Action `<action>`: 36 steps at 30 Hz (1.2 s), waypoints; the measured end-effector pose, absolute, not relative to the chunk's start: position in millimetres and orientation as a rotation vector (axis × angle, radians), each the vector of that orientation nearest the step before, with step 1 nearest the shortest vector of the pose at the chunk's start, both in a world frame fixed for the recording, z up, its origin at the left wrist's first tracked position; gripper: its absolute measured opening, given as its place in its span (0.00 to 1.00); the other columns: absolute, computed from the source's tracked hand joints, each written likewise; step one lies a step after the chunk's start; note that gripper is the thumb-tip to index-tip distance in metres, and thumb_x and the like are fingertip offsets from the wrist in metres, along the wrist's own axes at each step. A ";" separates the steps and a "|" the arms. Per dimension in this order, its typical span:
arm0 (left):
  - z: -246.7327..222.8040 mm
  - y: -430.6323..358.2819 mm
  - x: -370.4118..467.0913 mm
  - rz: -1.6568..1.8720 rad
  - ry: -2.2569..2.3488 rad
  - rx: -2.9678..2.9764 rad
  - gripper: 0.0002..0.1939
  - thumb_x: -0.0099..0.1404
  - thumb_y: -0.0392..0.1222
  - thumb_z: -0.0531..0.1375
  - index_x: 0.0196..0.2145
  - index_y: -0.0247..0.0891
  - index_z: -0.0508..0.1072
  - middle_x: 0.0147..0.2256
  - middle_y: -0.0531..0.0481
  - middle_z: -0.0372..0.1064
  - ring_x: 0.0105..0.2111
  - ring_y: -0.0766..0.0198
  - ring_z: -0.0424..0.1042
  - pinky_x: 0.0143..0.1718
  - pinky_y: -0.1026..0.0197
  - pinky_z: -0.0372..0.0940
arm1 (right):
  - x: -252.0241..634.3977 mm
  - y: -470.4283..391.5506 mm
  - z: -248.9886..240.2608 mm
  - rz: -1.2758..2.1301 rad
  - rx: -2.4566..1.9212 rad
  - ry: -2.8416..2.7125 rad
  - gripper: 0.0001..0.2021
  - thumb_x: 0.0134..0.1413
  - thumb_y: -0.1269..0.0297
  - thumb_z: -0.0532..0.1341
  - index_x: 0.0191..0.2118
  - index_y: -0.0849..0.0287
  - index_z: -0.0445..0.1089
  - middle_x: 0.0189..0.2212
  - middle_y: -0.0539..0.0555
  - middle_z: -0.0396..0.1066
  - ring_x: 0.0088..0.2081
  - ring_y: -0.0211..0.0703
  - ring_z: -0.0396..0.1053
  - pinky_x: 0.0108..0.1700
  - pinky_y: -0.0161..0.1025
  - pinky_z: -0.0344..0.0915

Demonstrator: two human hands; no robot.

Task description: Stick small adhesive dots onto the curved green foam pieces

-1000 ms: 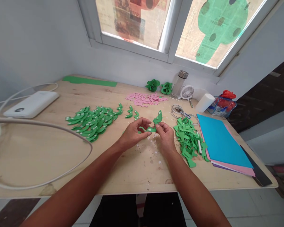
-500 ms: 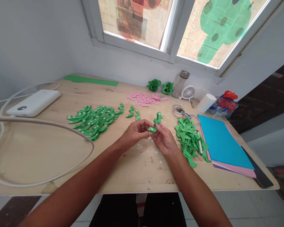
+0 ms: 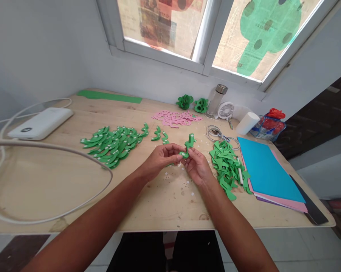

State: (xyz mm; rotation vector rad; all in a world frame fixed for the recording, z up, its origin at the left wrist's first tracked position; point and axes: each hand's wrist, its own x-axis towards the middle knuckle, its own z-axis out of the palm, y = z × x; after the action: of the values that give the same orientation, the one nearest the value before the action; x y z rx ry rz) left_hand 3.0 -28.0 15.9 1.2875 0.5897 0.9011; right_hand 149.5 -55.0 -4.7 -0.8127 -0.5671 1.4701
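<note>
Between my two hands is a curved green foam piece [image 3: 189, 141] with small white patches on it. My right hand [image 3: 198, 165] pinches it near its lower middle. My left hand [image 3: 161, 160] has thumb and fingers closed at its lower left end; the fingertips partly cover that end. Left of my hands lie several similar green cutouts [image 3: 118, 145] in overlapping rows, white patches facing up. Two or three more green pieces [image 3: 157, 133] lie just beyond my left hand. Tiny white bits [image 3: 188, 182] are scattered on the table under my hands.
Pink cutouts [image 3: 173, 118] and two green foam balls [image 3: 184, 102] stand toward the wall. Green scraps [image 3: 227, 166] with a white pen [image 3: 240, 172], tape rolls [image 3: 214, 133] and blue sheets [image 3: 269, 168] are at right. A bottle [image 3: 216, 100] and fan [image 3: 225, 110] stand behind. A white cable [image 3: 74, 149] loops at left.
My left hand has shifted slightly over the green piece's lower left end, covering more of it. The piece has turned a little in my fingers. My right hand stays nearly still.
</note>
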 end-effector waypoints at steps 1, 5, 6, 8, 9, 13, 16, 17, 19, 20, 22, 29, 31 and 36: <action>15.3 -27.3 2.5 0.894 0.584 1.277 0.14 0.52 0.42 0.66 0.37 0.37 0.75 0.29 0.51 0.71 0.25 0.68 0.66 0.29 0.63 0.63 | 149.5 -55.1 -4.5 1.474 -0.801 -0.569 0.06 0.42 0.66 0.68 0.29 0.58 0.71 0.28 0.48 0.72 0.29 0.34 0.67 0.33 0.32 0.65; 14.2 -26.1 1.2 0.866 0.554 1.207 0.14 0.51 0.41 0.66 0.38 0.37 0.76 0.28 0.50 0.71 0.26 0.67 0.67 0.31 0.62 0.63 | 149.3 -55.8 -3.3 1.486 -0.760 -0.581 0.06 0.42 0.66 0.68 0.29 0.58 0.71 0.27 0.48 0.73 0.28 0.36 0.68 0.34 0.34 0.66; 14.4 -26.1 1.0 0.862 0.548 1.187 0.14 0.51 0.40 0.66 0.38 0.36 0.76 0.28 0.50 0.71 0.26 0.67 0.67 0.31 0.62 0.63 | 149.3 -56.0 -3.0 1.492 -0.754 -0.583 0.06 0.42 0.66 0.68 0.28 0.58 0.72 0.27 0.48 0.73 0.28 0.36 0.68 0.34 0.35 0.66; 15.1 -26.4 0.7 0.856 0.539 1.152 0.14 0.50 0.39 0.66 0.37 0.36 0.76 0.28 0.50 0.71 0.25 0.68 0.66 0.31 0.62 0.63 | 149.2 -56.4 -2.4 1.504 -0.747 -0.583 0.06 0.42 0.66 0.68 0.28 0.58 0.71 0.27 0.48 0.73 0.27 0.36 0.68 0.34 0.35 0.66; 15.5 -26.5 0.6 0.853 0.535 1.138 0.14 0.50 0.39 0.66 0.37 0.36 0.77 0.28 0.50 0.71 0.25 0.68 0.66 0.31 0.62 0.63 | 149.2 -56.6 -2.1 1.508 -0.748 -0.584 0.06 0.42 0.66 0.67 0.29 0.58 0.71 0.27 0.48 0.73 0.27 0.36 0.68 0.34 0.35 0.66; 16.6 -26.9 0.3 0.843 0.524 1.095 0.13 0.49 0.38 0.66 0.36 0.36 0.77 0.29 0.48 0.71 0.25 0.67 0.67 0.31 0.62 0.64 | 149.6 -56.9 -1.9 1.515 -0.772 -0.608 0.06 0.43 0.65 0.67 0.30 0.58 0.71 0.28 0.49 0.73 0.27 0.37 0.67 0.33 0.36 0.65; 16.9 -26.8 0.4 0.839 0.527 1.098 0.13 0.49 0.37 0.66 0.35 0.37 0.78 0.28 0.48 0.72 0.25 0.67 0.67 0.31 0.62 0.64 | 150.1 -56.7 -2.3 1.520 -0.756 -0.621 0.06 0.42 0.65 0.67 0.29 0.58 0.71 0.26 0.48 0.72 0.26 0.36 0.67 0.32 0.35 0.65; 16.9 -26.8 0.5 0.838 0.533 1.106 0.12 0.48 0.37 0.66 0.35 0.37 0.78 0.28 0.48 0.72 0.25 0.67 0.67 0.31 0.62 0.64 | 150.2 -56.6 -2.5 1.520 -0.752 -0.625 0.06 0.42 0.65 0.67 0.29 0.58 0.71 0.26 0.48 0.72 0.26 0.36 0.67 0.32 0.35 0.65; 16.7 -26.6 0.8 0.840 0.547 1.125 0.13 0.48 0.38 0.67 0.34 0.37 0.78 0.28 0.48 0.72 0.25 0.67 0.67 0.31 0.61 0.65 | 150.4 -56.3 -3.1 1.517 -0.761 -0.632 0.06 0.43 0.65 0.66 0.29 0.58 0.70 0.26 0.48 0.72 0.26 0.36 0.67 0.32 0.35 0.65; 16.6 -26.5 0.9 0.842 0.554 1.131 0.13 0.48 0.38 0.67 0.34 0.36 0.78 0.28 0.48 0.73 0.25 0.67 0.68 0.31 0.61 0.65 | 150.5 -56.2 -3.5 1.517 -0.771 -0.634 0.06 0.43 0.65 0.66 0.29 0.57 0.70 0.26 0.48 0.71 0.26 0.37 0.67 0.33 0.36 0.65; 16.2 -26.3 1.0 0.849 0.562 1.141 0.13 0.48 0.38 0.67 0.34 0.36 0.78 0.28 0.47 0.73 0.25 0.66 0.67 0.30 0.61 0.65 | 150.4 -56.1 -4.2 1.517 -0.779 -0.630 0.06 0.43 0.64 0.66 0.29 0.57 0.70 0.26 0.48 0.72 0.26 0.37 0.67 0.33 0.36 0.65; 13.7 -26.0 1.0 0.865 0.531 1.228 0.19 0.49 0.39 0.67 0.41 0.37 0.76 0.30 0.48 0.72 0.28 0.66 0.69 0.31 0.62 0.66 | 150.6 -56.2 -4.9 1.545 -0.750 -0.577 0.07 0.43 0.64 0.67 0.30 0.57 0.70 0.28 0.48 0.73 0.29 0.37 0.69 0.34 0.36 0.66; 12.1 -26.7 2.3 0.881 0.543 1.266 0.21 0.48 0.39 0.68 0.42 0.38 0.75 0.30 0.48 0.72 0.30 0.63 0.71 0.33 0.61 0.67 | 151.0 -55.6 -5.3 1.532 -0.762 -0.565 0.06 0.43 0.65 0.67 0.29 0.56 0.69 0.27 0.47 0.73 0.29 0.37 0.69 0.33 0.35 0.66; 7.9 -30.0 8.5 0.985 0.617 1.338 0.18 0.48 0.43 0.68 0.37 0.36 0.76 0.31 0.47 0.73 0.33 0.60 0.72 0.36 0.57 0.68 | 151.3 -54.6 -7.3 1.515 -0.787 -0.575 0.07 0.42 0.64 0.67 0.29 0.56 0.69 0.27 0.47 0.73 0.27 0.36 0.68 0.32 0.34 0.65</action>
State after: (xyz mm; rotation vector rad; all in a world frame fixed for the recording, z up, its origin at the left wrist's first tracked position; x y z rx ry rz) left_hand 8.5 -30.0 7.9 1.3381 0.6173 0.9854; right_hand 151.3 -54.6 -7.3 -0.7865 -0.5750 1.5151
